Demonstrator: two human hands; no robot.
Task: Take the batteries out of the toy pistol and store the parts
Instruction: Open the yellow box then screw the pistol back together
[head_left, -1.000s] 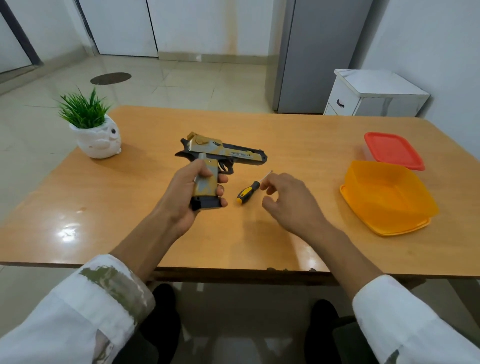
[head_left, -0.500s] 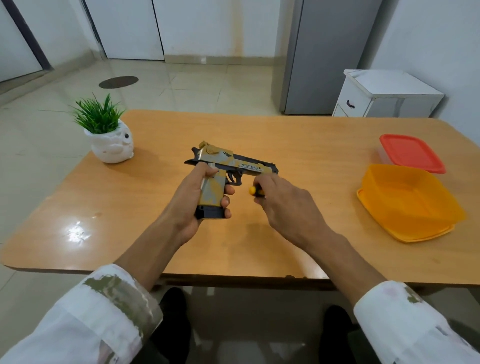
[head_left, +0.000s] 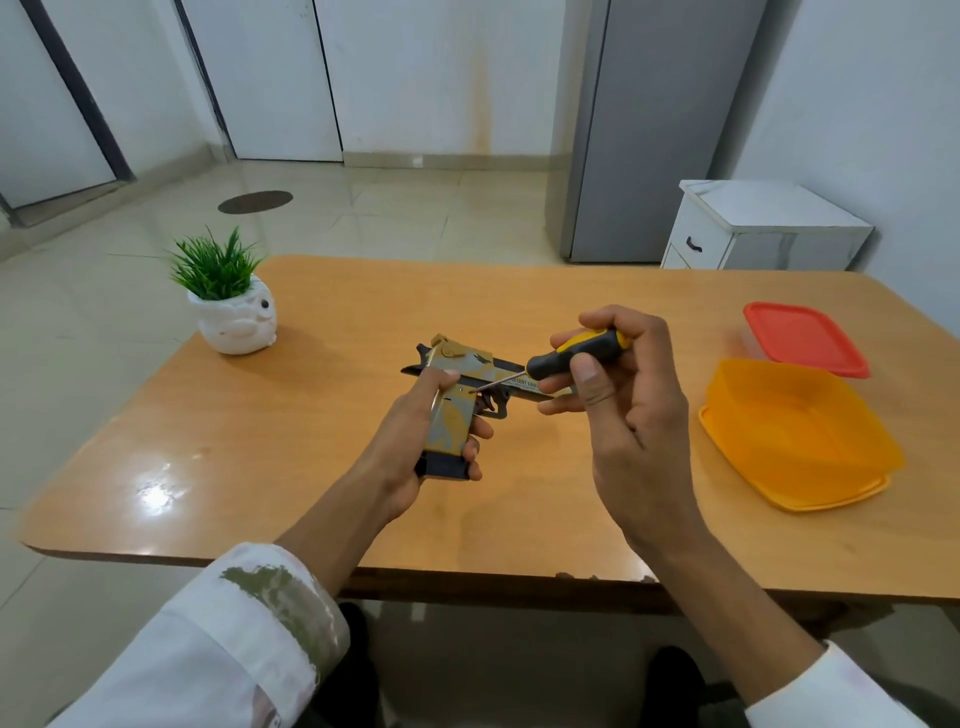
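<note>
White walls (head_left: 415, 78), glossy tiled floor (head_left: 389, 218), wooden table (head_left: 260, 467), grey cabinet (head_left: 649, 130), white drawer unit (head_left: 753, 228)

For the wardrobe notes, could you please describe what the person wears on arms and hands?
The left hand and right hand are bare: no gloves, rings or watch show. The left sleeve and right sleeve are white; the left cuff bears an olive-brown blotch.

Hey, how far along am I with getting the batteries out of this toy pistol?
Early. Done: only the setup, with the left hand gripping the toy pistol and the right hand holding the screwdriver. In hand: its tip sits against the pistol's side, just above the grip. Left: opening it, taking out the batteries, none show yet, and storing the parts, likely in the orange container.
</note>
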